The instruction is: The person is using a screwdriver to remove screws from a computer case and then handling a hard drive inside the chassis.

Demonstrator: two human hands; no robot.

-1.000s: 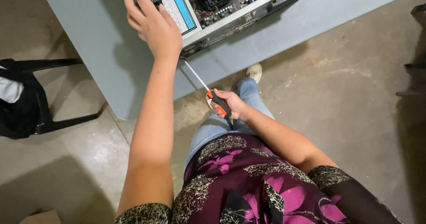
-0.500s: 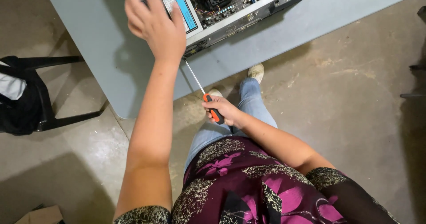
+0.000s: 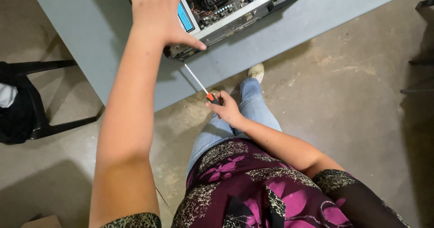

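Observation:
An open computer case (image 3: 235,15) lies on a grey table (image 3: 113,42), with a fan and circuit board showing inside. My left hand (image 3: 158,11) rests flat on the case's near corner, fingers spread and thumb along the side edge. My right hand (image 3: 228,110) grips the orange-and-black handle of a screwdriver (image 3: 201,85). The thin metal shaft points up and left, and its tip meets the case's side just below my left hand.
A black chair frame with dark cloth on it (image 3: 27,106) stands at the left on the concrete floor (image 3: 352,110). My legs in jeans and one pale shoe (image 3: 256,72) are under the table edge. Dark furniture legs (image 3: 422,63) show at the right edge.
My right hand has brought the screwdriver up and left, so its tip now reaches the case's side. The view has shifted closer; my left hand stays on the case.

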